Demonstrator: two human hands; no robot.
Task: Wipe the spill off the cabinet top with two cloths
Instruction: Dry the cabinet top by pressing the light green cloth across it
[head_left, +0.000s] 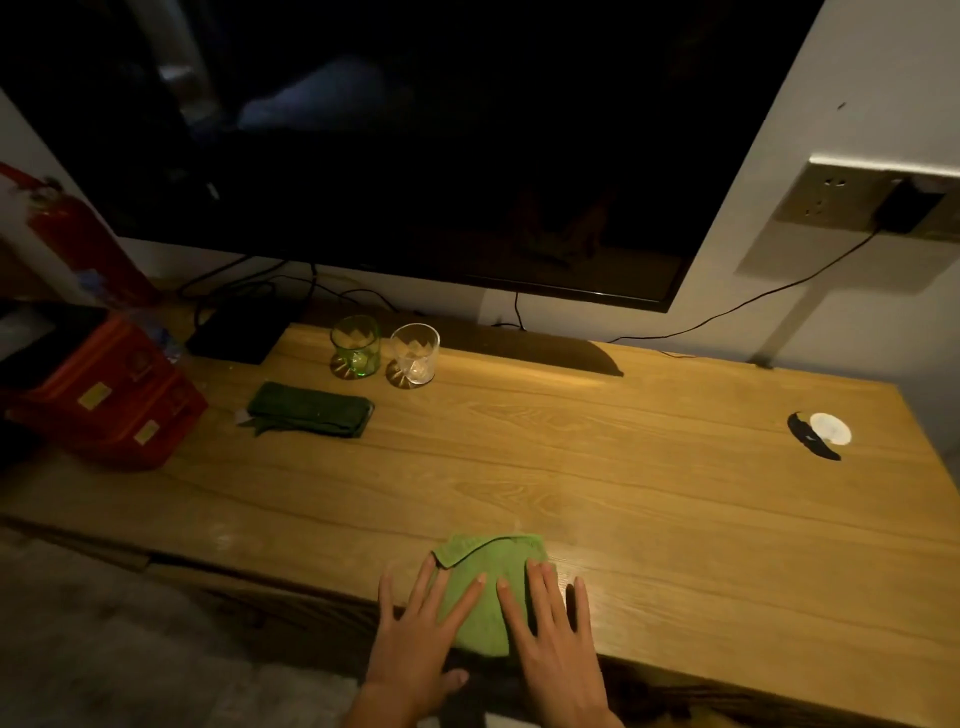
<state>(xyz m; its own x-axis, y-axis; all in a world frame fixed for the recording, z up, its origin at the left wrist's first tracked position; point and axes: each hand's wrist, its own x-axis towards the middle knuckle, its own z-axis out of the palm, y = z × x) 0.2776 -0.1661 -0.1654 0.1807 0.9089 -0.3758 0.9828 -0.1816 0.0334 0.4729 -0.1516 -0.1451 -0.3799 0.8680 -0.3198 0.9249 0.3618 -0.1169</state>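
Observation:
A light green cloth lies folded at the front edge of the wooden cabinet top. My left hand rests flat on its left part, fingers straight and spread. Flat on the cloth's right part lies my right hand, fingers straight too. A second, dark green cloth lies folded further back on the left, untouched. A faint wet sheen shows on the wood just right of the light cloth; I cannot make out a clear spill.
Two glass tumblers, a green one and a clear one, stand behind the dark cloth. A red box sits at the left end, a black box behind it. A dark television hangs above. A white disc lies far right.

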